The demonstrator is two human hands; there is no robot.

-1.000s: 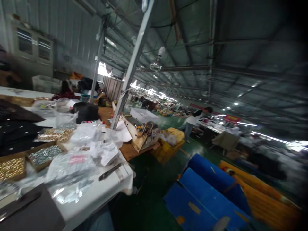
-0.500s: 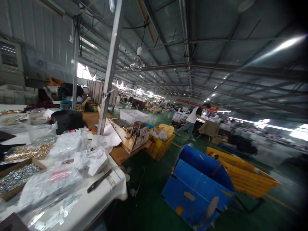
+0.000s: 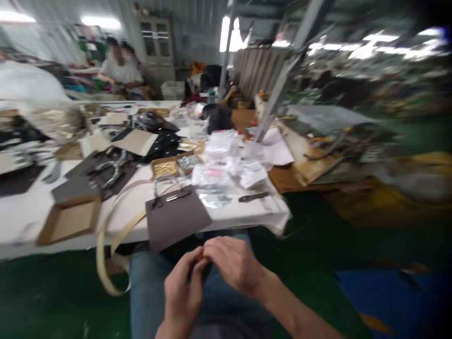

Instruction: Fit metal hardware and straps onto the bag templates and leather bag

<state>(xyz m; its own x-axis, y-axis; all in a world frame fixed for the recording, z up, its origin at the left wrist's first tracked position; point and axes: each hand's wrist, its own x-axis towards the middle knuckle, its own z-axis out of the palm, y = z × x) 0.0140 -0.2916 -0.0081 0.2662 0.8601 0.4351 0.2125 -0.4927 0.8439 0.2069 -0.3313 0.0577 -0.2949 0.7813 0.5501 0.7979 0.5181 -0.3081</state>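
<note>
My left hand [image 3: 183, 285] and my right hand [image 3: 235, 263] meet at the fingertips above my lap, short of the table edge. Both are closed in a pinch; whatever sits between the fingertips is too small to make out. Just beyond them a dark grey-brown panel [image 3: 178, 219] with a handle overhangs the front of the white table [image 3: 141, 230]. A cream strip [image 3: 102, 254] loops down over the edge to its left. Small open boxes of gold pieces [image 3: 165, 167] and silver pieces [image 3: 188, 162] lie behind the panel.
An empty cardboard tray [image 3: 72, 220] lies at the left. Plastic bags [image 3: 212, 176] and a dark tool [image 3: 253, 197] are at the right, near a slanted metal post [image 3: 282, 80]. People [image 3: 122, 70] are at the back left. Blue container [image 3: 384, 296] stands low right.
The view has swung left and down, blurring the right side. My two hands and lap have come into view, along with the panel, the strip and people at the back.
</note>
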